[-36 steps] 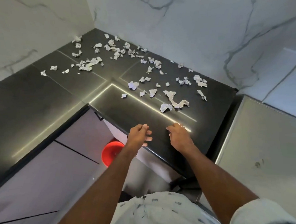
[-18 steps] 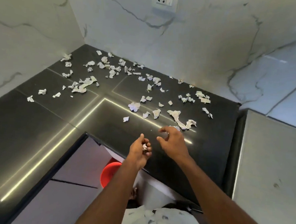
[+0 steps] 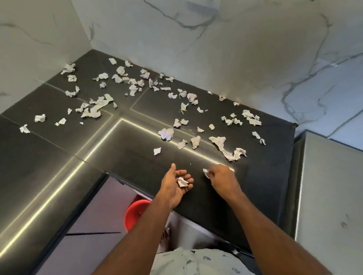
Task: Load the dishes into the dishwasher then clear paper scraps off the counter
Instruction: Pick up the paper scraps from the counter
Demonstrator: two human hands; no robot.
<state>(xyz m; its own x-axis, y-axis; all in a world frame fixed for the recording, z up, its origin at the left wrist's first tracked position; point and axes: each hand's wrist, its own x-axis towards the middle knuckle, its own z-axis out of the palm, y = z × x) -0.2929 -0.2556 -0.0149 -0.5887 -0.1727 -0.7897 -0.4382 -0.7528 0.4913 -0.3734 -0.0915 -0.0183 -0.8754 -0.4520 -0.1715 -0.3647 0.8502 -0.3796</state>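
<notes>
My right hand point(image 3: 221, 177) pinches a scrap point(image 3: 205, 172) just right of my left hand point(image 3: 175, 183), which lies palm-up and spread, cradling a crumpled scrap point(image 3: 182, 182), so the drop goes leftward, while most paper scraps point(image 3: 228, 149) litter the counter point(image 3: 49, 151) farther away.

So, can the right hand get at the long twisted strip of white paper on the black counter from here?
Probably yes: the long twisted strip of white paper lies just beyond the right hand with bare black counter between them, though that hand already pinches a small white scrap.
</notes>
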